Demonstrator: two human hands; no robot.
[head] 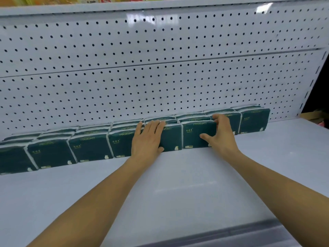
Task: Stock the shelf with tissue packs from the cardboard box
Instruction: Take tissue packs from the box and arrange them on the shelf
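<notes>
Along the far edge of the white shelf [178, 184], against the perforated back panel [160, 68], dark green tissue packs [89, 147] stand upright in a row that runs from the left border of the view almost to the right end of the shelf, with more packs lined up behind the front ones. The left hand [147, 139] lies flat on the front face of a pack [170, 138] near the middle of the row, fingers stretched out and close together, reaching over its top edge, thumb down near the shelf surface; it grips nothing. Just to the right, the right hand [220, 134] takes hold of the neighbouring pack [197, 134] at its right side: the fingers curl over the top right corner and the thumb presses on the front face, so the hand is clamped on that pack. The two packs stand side by side, touching or nearly so, and level with the front row. Both bare forearms reach in from the near edge across the bare shelf surface. At the far right, past the shelf's end, part of a brown cardboard box [313, 114] shows, well apart from the hands. Above, the edge of the upper shelf [160, 8] carries blurred coloured goods.
</notes>
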